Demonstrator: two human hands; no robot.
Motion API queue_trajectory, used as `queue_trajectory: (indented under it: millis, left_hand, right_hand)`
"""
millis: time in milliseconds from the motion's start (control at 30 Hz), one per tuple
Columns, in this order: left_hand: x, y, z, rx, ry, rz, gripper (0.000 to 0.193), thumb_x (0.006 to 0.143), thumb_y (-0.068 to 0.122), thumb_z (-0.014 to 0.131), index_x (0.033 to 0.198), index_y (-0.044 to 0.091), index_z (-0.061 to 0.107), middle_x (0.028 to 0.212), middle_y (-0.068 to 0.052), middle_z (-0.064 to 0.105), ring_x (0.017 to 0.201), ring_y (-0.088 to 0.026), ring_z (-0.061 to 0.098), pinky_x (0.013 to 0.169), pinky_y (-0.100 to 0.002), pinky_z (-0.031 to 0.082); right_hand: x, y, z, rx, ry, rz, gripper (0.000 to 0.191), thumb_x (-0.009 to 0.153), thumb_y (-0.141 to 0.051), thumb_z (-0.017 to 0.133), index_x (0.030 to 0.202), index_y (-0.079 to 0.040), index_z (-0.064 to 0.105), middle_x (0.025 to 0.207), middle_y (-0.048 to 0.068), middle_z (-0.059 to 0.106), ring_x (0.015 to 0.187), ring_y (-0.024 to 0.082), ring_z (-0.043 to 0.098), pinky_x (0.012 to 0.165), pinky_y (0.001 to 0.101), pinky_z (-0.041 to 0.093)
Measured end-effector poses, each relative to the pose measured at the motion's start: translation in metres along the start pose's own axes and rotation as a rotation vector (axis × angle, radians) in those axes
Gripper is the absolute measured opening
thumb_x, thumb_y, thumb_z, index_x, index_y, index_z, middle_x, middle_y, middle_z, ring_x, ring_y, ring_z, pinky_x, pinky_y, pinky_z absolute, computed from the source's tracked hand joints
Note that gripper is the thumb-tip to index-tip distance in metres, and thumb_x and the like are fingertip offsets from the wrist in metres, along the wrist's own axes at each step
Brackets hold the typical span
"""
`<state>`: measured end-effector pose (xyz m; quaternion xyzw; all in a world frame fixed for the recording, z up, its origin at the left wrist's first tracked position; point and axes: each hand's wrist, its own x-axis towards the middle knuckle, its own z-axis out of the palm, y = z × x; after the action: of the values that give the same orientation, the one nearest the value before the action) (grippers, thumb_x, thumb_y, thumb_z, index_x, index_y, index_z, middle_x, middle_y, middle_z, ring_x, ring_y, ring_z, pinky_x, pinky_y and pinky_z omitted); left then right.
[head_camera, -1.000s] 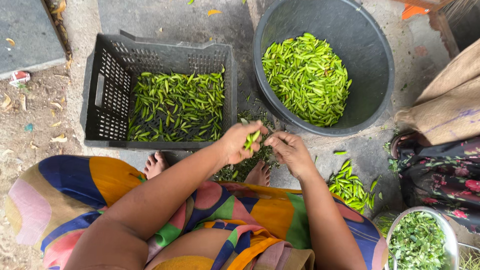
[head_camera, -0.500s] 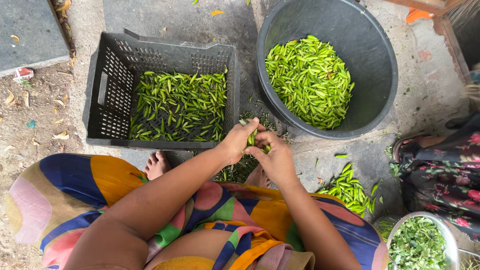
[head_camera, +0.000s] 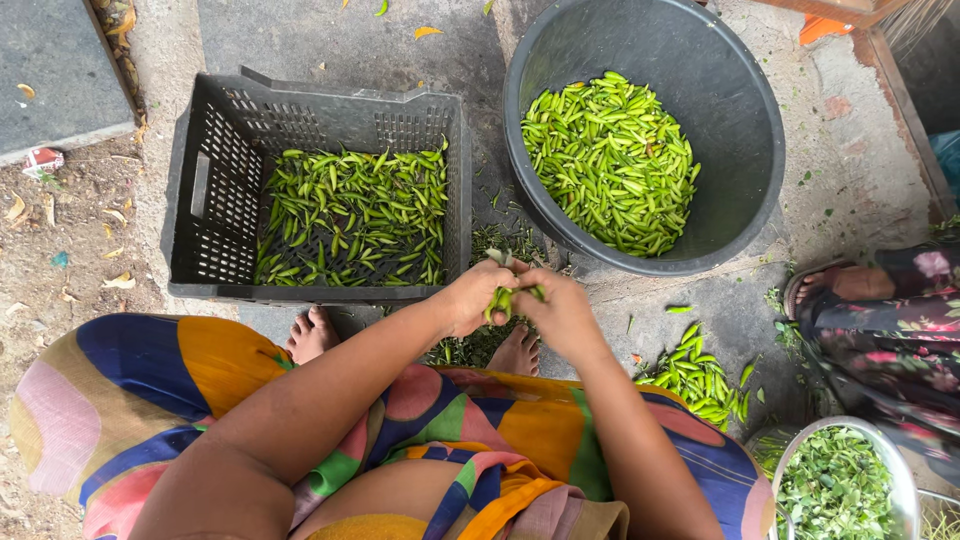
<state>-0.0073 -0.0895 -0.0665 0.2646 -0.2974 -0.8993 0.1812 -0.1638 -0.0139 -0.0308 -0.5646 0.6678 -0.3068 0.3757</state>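
Concrete ground: both hands (left (head_camera: 472, 297), right (head_camera: 562, 312)) pinch green chillies (head_camera: 505, 297) together.

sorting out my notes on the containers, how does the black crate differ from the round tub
The black crate is rectangular with perforated lattice walls; the round tub has smooth solid walls. The crate lies nearer the left hand, the tub nearer the right hand. The crate's green chillies look darker than the tub's chillies, which are paler. Both are dark plastic, standing on the ground.
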Motion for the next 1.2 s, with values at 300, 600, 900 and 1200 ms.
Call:
queue_trajectory:
  millis: [300,600,900,1200]
  left_hand:
    - [0.000,0.019,-0.002,-0.089,0.121,-0.033,0.042,0.091,0.006,0.052,0.133,0.006,0.051,0.116,-0.015,0.059,0.099,-0.031,0.073,0.074,-0.040,0.067]
    - [0.002,0.022,-0.003,-0.171,0.135,0.054,0.040,0.091,-0.001,0.054,0.130,0.005,0.050,0.112,-0.015,0.057,0.105,-0.033,0.072,0.080,-0.048,0.067]
    - [-0.007,0.025,0.000,-0.227,-0.180,0.285,0.047,0.090,-0.005,0.046,0.133,0.008,0.057,0.126,-0.014,0.061,0.118,-0.030,0.067,0.077,-0.038,0.063]
    - [-0.009,0.021,-0.001,-0.053,-0.184,0.284,0.063,0.088,-0.004,0.047,0.148,0.015,0.045,0.144,-0.013,0.049,0.132,-0.025,0.055,0.082,-0.038,0.064]
  right_hand:
    - [0.010,0.021,-0.034,0.683,0.100,0.126,0.005,0.093,-0.005,0.069,0.093,-0.008,0.064,0.076,0.006,0.070,0.046,0.007,0.045,0.041,0.0221,0.034]
    - [0.014,0.023,-0.030,0.265,0.139,0.091,0.013,0.095,-0.017,0.074,0.103,-0.007,0.072,0.075,-0.001,0.061,0.060,0.005,0.050,0.052,0.0203,0.041]
    - [0.012,0.013,-0.013,0.969,-0.136,0.410,0.022,0.094,-0.013,0.071,0.114,-0.004,0.069,0.093,0.003,0.070,0.072,0.009,0.062,0.053,0.0205,0.041]
    - [0.011,0.008,-0.002,1.019,-0.086,0.479,0.020,0.090,-0.009,0.072,0.109,-0.003,0.069,0.089,0.003,0.070,0.067,0.007,0.061,0.046,0.0197,0.034]
